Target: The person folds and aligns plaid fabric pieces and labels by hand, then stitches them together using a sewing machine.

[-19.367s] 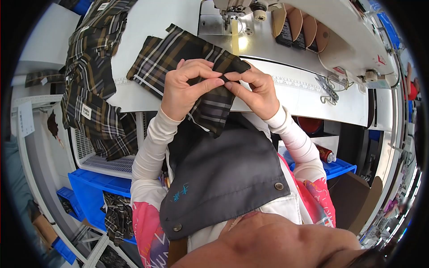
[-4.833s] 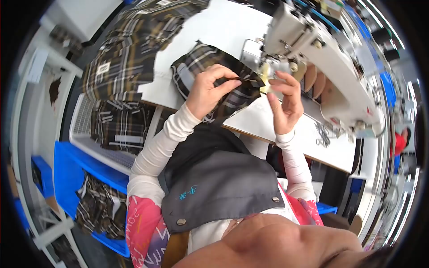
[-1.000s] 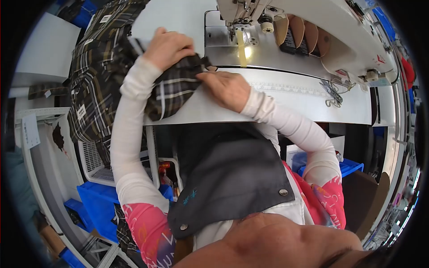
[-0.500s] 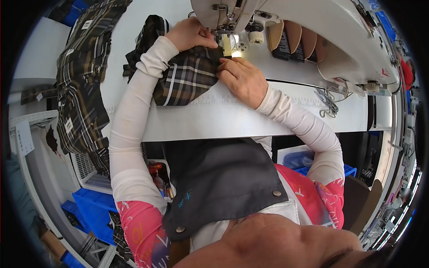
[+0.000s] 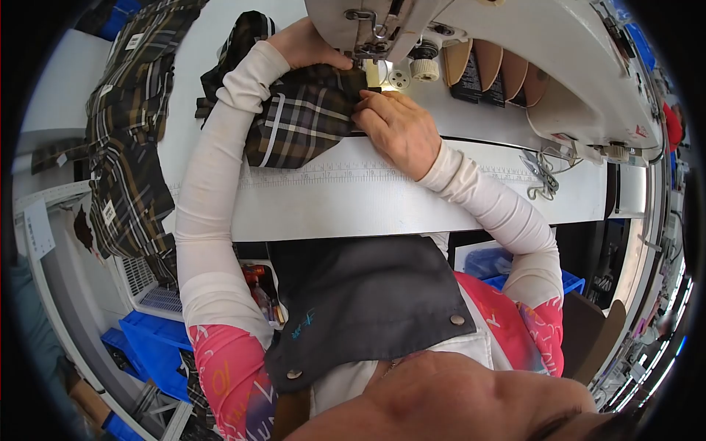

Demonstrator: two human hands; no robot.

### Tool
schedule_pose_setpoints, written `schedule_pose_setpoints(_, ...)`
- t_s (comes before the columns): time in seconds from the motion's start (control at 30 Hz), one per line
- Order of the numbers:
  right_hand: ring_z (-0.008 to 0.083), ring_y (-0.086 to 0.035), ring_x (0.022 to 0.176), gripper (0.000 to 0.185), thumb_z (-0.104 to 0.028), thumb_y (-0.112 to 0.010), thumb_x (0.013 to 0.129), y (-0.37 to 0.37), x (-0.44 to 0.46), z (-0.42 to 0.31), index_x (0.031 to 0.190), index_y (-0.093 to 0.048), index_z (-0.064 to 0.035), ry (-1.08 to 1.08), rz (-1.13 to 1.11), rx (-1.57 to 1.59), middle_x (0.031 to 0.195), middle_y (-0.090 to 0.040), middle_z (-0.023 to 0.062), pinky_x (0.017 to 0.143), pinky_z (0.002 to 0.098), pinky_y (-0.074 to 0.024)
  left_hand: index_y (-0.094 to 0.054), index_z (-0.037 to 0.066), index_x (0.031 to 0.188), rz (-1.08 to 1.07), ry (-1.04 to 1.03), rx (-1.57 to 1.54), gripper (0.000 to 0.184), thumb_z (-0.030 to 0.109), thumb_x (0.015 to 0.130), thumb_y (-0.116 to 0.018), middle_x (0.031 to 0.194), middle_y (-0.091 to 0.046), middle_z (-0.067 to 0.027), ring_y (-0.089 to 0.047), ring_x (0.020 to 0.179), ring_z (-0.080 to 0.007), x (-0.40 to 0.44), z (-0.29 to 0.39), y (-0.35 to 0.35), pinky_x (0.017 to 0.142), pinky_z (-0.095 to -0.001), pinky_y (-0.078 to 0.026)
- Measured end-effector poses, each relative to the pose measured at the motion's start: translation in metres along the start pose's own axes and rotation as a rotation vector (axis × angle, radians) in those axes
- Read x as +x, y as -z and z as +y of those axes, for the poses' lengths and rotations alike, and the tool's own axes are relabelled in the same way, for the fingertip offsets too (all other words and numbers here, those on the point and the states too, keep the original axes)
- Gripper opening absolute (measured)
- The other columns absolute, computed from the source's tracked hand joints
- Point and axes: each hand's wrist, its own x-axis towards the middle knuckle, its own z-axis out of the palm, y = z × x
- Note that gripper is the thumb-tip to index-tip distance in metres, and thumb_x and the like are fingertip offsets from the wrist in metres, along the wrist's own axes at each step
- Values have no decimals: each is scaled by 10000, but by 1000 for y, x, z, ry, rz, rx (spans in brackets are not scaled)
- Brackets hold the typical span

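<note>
A dark plaid fabric piece (image 5: 305,121) with a white stripe lies bunched on the white sewing table (image 5: 309,213), its upper right edge at the needle area of the sewing machine (image 5: 375,33). My left hand (image 5: 310,45) rests on the fabric's upper part beside the machine head, thumb stretched towards the needle; its other fingertips are hidden. Close to the needle, on the right, my right hand (image 5: 401,128) pinches the fabric's edge with bent fingers.
More plaid fabric (image 5: 129,140) with white labels hangs over the table's left side into a white basket (image 5: 151,294). Thread snips (image 5: 540,176) lie on the right of the table. Brown card pieces (image 5: 485,66) stand behind on the machine bed. Blue bins (image 5: 158,353) sit lower left.
Since a second ago, both hands have brought the fabric from the table's left up to the needle. In the last half second, my left hand has shifted slightly up and left.
</note>
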Motion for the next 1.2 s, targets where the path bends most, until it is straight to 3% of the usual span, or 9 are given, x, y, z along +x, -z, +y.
schedule_pose_setpoints(0.1,216,-569,745,106,-68,-579,670,-2,0,2,755,-537,-21,10,20,20,821,-551,95,681,298,-469,-622,31,992,0,-26,23,492,306,608,-760,877,-642,-110,-594,821,-229,3,-5,-1,749,-309,-474)
schedule_pose_setpoints(0.23,239,-613,905,133,-26,-628,668,2,0,-1,796,-590,-23,-79,-45,41,856,-611,76,753,331,-488,-621,23,985,43,-114,-11,490,324,623,-759,870,-645,-103,-593,804,-211,3,-12,-3,743,-308,-476)
schedule_pose_setpoints(0.33,231,-615,892,134,-30,-635,680,2,1,0,809,-599,-30,-101,-26,54,845,-614,71,739,326,-479,-582,69,1052,-169,-21,51,533,438,697,-730,1014,-617,-47,-569,939,-181,6,-8,9,796,-313,-458)
schedule_pose_setpoints(0.43,226,-614,880,130,-33,-638,700,3,2,2,826,-606,-33,-117,-13,63,840,-614,70,731,322,-468,-606,58,1019,177,-239,80,386,306,743,-712,1027,-625,-70,-585,925,-192,4,-89,-16,761,-316,-475)
schedule_pose_setpoints(0.53,220,-604,849,146,-46,-629,703,2,-1,3,848,-614,-40,-76,-45,74,870,-609,76,736,320,-455,-636,23,929,128,-160,192,313,273,742,-669,872,-660,-93,-616,821,-247,-49,26,28,724,-325,-482)
schedule_pose_setpoints(0.57,217,-594,824,167,-56,-620,691,2,-2,4,858,-619,-46,-52,-47,74,894,-605,82,742,322,-447,-654,32,933,-10,-155,244,226,172,756,-659,1066,-610,-129,-570,994,-244,-66,45,24,818,-316,-458)
schedule_pose_setpoints(0.63,218,-584,830,202,-64,-613,687,5,-6,5,888,-626,-52,-10,-44,69,945,-605,84,764,328,-438,-634,-10,943,213,-341,452,250,155,754,-650,1102,-600,-96,-548,1025,-235,-86,65,-22,849,-364,-444)
schedule_pose_setpoints(0.8,230,-566,953,262,-56,-625,708,22,-15,9,970,-634,-59,22,-90,64,1058,-610,54,835,350,-428,-646,54,1010,397,-325,265,262,72,749,-637,1112,-599,-61,-541,948,-246,-101,36,-67,830,-350,-447)
schedule_pose_setpoints(1.2,228,-543,832,259,-42,-622,700,15,-4,34,954,-637,-91,-58,-113,97,994,-613,41,738,330,-432,-666,107,970,425,-379,291,203,141,778,-609,1074,-619,-10,-551,947,-224,-71,12,-51,857,-338,-441)
